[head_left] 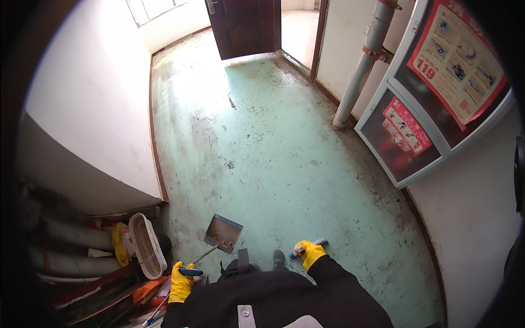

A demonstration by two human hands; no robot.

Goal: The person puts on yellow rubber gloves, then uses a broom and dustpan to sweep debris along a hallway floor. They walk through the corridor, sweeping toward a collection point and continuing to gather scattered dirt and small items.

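Note:
My left hand (180,282), in a yellow rubber glove, is closed around the long thin handle of a dustpan (233,225). The dustpan lies on the green floor ahead of that hand, with small brownish bits of debris (223,242) in it. A dark blue rounded piece (191,271) shows at the same glove; whether it belongs to the dustpan is unclear. On the right, my other yellow-gloved hand (310,253) closes on a grey tool with blue parts (321,241). Its kind is hard to make out, since the glove covers much of it.
Pipes (76,262), boards and a long white plastic planter (143,246) are piled at the left wall. A grey standing pipe (361,65) and a glass-fronted cabinet (402,136) line the right wall. Far ahead is an open brown door (243,27).

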